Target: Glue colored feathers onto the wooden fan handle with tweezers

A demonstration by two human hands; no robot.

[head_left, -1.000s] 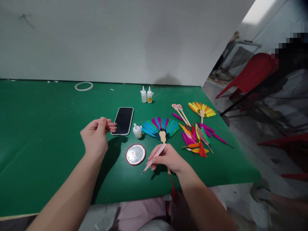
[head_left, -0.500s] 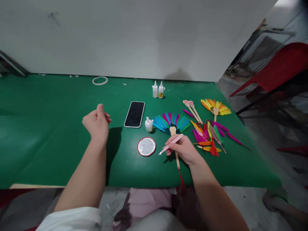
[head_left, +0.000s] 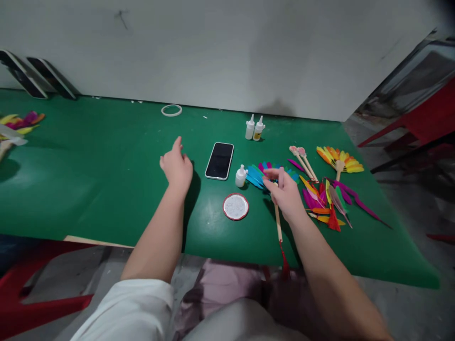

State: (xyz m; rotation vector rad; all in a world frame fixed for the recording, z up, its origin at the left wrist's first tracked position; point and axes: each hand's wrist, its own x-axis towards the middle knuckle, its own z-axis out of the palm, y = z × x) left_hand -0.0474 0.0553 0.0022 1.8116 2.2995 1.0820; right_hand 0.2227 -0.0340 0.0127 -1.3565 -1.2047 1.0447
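Observation:
My left hand (head_left: 177, 165) hovers over the green table left of a phone (head_left: 219, 161), its index finger stretched out, holding nothing I can see. My right hand (head_left: 284, 192) is closed in a pinch on pink tweezers (head_left: 281, 175), seen nearly end-on, with their tips hidden. Below it lies a feather fan (head_left: 255, 176) in blue, green and magenta, partly covered by the hand. The fan's wooden handle (head_left: 278, 225) points toward me, ending in a red tassel (head_left: 285, 263). A small white bottle (head_left: 241, 176) and a round red-rimmed dish (head_left: 235, 207) stand left of the fan.
Loose feathers (head_left: 322, 199), two pink-topped wooden sticks (head_left: 304, 163) and a yellow-orange fan (head_left: 340, 161) lie on the right. Two glue bottles (head_left: 253, 129) and a white ring (head_left: 171, 110) are at the back. More feathers (head_left: 23, 124) lie far left. A white wall (head_left: 213, 52) rises behind.
My view has swung left. My right hand has lifted from beside the dish to over the fan's feathers, turning the tweezers upward. My left hand has gone from curled to index finger outstretched.

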